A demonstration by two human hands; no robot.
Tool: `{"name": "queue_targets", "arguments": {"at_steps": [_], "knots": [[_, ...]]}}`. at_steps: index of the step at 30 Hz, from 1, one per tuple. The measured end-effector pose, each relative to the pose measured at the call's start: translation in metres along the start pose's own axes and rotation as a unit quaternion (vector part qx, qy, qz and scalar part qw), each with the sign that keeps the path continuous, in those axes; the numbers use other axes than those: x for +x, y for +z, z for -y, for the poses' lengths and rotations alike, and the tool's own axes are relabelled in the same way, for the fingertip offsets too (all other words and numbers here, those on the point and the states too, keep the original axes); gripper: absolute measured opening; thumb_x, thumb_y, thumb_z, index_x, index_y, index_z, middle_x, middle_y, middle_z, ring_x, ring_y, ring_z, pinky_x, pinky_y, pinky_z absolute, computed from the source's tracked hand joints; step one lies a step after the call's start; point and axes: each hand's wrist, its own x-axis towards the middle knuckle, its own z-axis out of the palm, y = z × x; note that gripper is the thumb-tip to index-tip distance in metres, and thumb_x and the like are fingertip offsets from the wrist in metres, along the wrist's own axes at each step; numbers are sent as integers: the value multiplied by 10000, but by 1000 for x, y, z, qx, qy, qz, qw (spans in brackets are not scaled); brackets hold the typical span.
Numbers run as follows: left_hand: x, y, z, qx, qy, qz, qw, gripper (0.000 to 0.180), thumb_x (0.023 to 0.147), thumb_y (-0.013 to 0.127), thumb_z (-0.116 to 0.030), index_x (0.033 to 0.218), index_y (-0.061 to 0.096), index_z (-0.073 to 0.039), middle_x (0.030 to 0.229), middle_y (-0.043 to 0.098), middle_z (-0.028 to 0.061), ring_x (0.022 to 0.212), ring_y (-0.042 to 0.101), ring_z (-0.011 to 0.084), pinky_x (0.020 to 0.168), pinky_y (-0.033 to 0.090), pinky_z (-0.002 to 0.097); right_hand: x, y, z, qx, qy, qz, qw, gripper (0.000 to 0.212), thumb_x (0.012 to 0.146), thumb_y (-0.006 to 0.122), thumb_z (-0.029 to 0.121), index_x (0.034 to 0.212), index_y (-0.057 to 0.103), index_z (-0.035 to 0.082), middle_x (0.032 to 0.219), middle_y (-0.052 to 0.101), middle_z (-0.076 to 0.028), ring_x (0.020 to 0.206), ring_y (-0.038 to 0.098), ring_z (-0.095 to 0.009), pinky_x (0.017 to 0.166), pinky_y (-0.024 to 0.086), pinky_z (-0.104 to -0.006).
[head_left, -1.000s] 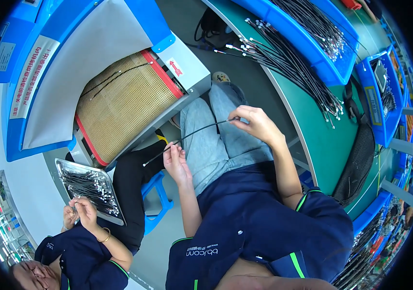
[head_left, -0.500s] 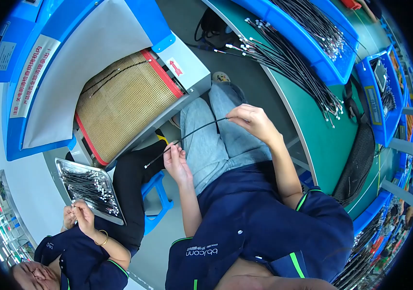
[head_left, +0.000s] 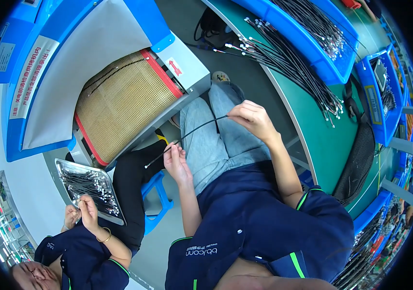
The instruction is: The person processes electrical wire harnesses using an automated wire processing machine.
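Head view: from my distant seat I look down on a person holding a long, thin, flexible black cable [head_left: 199,127] above lap level, in front of pale blue denim trousers [head_left: 205,162]. The cable bows gently upward, running from the near left to the far right. It looks dark and evenly slim, and a tiny whitish connector [head_left: 146,166] tips its left end. I cannot tell what its right end looks like, as fingers cover it. The left hand [head_left: 177,163] grips the cable between thumb and fingers a little way in from that connector; the right hand [head_left: 252,120] has thumb and fingertips pinched together on the other end.

For writing, I find a long white label strip [head_left: 32,77] with red characters on the blue-framed machine [head_left: 15,137] at left. A white sticker with a red arrow [head_left: 175,67] sits on its pale metal end, beside a tan mesh conveyor belt [head_left: 129,108] edged in red, where thin black cables lie toward the far side. Pale lettering marks the chest of the person's dark blue shirt [head_left: 274,217].

At the near left, a co-worker's hands [head_left: 89,212] are beside a shiny metal tray [head_left: 114,193] of short black cables. At right, more black cables with white ends lie on a green tabletop [head_left: 329,150], next to a blue plastic bin [head_left: 315,60].
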Motion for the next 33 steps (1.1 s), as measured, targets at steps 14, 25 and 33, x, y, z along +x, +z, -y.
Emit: {"name": "queue_targets", "arguments": {"at_steps": [14, 25, 33], "knots": [[-1, 6, 3, -3, -8, 23, 1000, 174, 934, 573, -117, 1088, 589, -37, 919, 631, 34, 819, 581, 79, 684, 470, 225, -9, -5, -10, 43, 39, 18, 998, 93, 749, 717, 68, 832, 679, 50, 780, 634, -50, 683, 617, -203, 605, 501, -302], [-13, 8, -4, 13, 0, 15, 1000, 195, 932, 575, -118, 1106, 580, -31, 932, 621, 37, 831, 572, 82, 692, 474, 234, -8, -10, 2, 80, 76, 32, 993, 71, 758, 725, 83, 803, 684, 47, 745, 621, -54, 665, 612, -183, 572, 489, -289], [-17, 21, -15, 3, 11, -3, 1000, 166, 923, 584, -105, 1053, 599, -4, 906, 614, 53, 791, 560, 90, 653, 463, 223, -8, -20, 7, 91, 98, 60, 989, 90, 763, 729, 116, 799, 682, 48, 743, 619, -51, 666, 606, -174, 569, 478, -283]]}}
